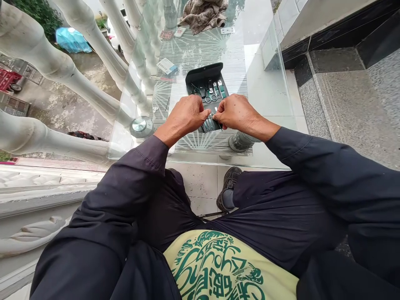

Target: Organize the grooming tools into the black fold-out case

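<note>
An open black manicure case [204, 71] lies on the glass table, its lid folded up at the far side. Small scissors [211, 98], nail clippers [220, 85] and several thin metal tools [208, 125] sit in it. My left hand [186, 114] is over the case's left edge, fingers curled and thumb pointing right; whatever they grip is hidden. At the right edge, my right hand [239, 112] pinches a thin metal tool [215, 110], whose kind I cannot make out. The two hands are close together, with a small gap between the fingertips.
The glass table [268, 83] carries a crumpled brown towel [204, 14], a blue-and-white box [167, 66] and small cards at the far end. A white balustrade [90, 87] runs along the left. Stone steps [337, 91] rise on the right. My knees are below the table's near edge.
</note>
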A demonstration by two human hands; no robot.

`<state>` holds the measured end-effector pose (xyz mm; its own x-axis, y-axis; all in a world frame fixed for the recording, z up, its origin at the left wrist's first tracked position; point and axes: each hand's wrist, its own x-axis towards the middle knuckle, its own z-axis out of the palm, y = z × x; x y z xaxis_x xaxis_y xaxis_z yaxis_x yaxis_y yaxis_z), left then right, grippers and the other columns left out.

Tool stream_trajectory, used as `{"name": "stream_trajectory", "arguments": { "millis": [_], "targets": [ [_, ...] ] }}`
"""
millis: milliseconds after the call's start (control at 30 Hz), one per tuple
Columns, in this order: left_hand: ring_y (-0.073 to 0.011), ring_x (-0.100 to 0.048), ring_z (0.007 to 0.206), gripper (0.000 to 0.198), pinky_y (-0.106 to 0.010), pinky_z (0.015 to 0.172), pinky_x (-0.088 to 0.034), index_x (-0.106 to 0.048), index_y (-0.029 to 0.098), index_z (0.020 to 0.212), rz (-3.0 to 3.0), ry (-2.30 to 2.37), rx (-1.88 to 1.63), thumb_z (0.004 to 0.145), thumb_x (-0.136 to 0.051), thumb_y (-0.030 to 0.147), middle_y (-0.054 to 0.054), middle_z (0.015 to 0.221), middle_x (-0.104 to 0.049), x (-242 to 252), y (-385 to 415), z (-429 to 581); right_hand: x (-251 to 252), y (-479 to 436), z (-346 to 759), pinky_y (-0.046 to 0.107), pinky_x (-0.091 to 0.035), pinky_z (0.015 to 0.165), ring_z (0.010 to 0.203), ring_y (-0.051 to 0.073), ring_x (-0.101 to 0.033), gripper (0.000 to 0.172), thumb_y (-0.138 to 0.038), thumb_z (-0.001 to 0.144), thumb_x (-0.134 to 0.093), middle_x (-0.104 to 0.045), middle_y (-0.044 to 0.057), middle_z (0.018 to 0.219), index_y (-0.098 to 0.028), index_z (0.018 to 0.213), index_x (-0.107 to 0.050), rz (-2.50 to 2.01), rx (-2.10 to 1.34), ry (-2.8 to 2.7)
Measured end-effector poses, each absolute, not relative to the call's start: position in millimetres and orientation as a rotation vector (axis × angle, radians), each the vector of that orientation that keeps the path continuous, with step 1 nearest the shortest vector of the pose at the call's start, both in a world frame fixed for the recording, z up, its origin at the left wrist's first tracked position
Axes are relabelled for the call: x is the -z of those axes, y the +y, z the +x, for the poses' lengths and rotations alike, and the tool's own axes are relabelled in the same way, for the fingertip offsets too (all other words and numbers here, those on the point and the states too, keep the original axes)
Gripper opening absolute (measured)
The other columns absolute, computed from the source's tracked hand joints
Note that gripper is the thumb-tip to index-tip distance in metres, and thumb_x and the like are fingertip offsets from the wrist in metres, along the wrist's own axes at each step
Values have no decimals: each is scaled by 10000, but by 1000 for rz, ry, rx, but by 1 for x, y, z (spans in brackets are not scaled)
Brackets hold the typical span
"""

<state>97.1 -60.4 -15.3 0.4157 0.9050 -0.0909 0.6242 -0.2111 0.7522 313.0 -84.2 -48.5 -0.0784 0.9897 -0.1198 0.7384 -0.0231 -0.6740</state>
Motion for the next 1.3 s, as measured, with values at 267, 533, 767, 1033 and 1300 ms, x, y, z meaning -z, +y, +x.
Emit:
{"name": "stream_trajectory", "arguments": {
  "millis": [267, 533, 767, 1033, 1300],
  "targets": [
    [-405, -836, 1277, 91, -453, 1114, -647, -857, 240, 1029, 2143, 1272, -361, 1114, -862, 273, -127, 996, -854, 23, -67, 98, 33, -107, 337, 552, -659, 854, 825, 353, -813, 383, -583, 1174, -795, -787, 103, 756, -251, 1049, -941, -1775, -784, -1958],
    [-358, -856, 1256, 275, -497, 1154, -675, -959, 211, 1280, 2440, 1242, -230, 1187, -701, 228, -178, 1372, -893, 21, -70, 96, 73, -139, 354, 405, -476, 807, 1053, 331, -777, 247, -479, 1192, -874, -866, 141, 1207, -238, 1228, -835, -1533, -240, -2509],
    [-360, -856, 1222, 265, -455, 1096, -664, -986, 218, 1193, 2492, 1166, -152, 1177, -722, 235, -162, 1262, -883, 26, -72, 96, 83, -130, 358, 386, -442, 810, 1043, 317, -750, 108, -319, 1229, -779, -853, 148, 1211, -220, 1231, -823, -1481, -157, -2539],
    [-355, -868, 1191, 253, -457, 1070, -655, -994, 219, 1201, 2482, 1157, -142, 1180, -743, 245, -170, 1333, -886, 22, -74, 94, 84, -136, 354, 386, -395, 781, 1061, 334, -741, 318, -373, 1258, -726, -848, 172, 1261, -186, 1489, -840, -1466, -41, -2579],
    [-361, -875, 1199, 256, -456, 1077, -656, -983, 214, 1229, 2494, 1143, -127, 1205, -734, 272, -176, 1383, -878, 21, -74, 92, 83, -132, 353, 382, -341, 762, 964, 291, -669, 338, -340, 1311, -567, -811, 157, 1198, -208, 1341, -877, -1467, -33, -2616]
  ]
}}
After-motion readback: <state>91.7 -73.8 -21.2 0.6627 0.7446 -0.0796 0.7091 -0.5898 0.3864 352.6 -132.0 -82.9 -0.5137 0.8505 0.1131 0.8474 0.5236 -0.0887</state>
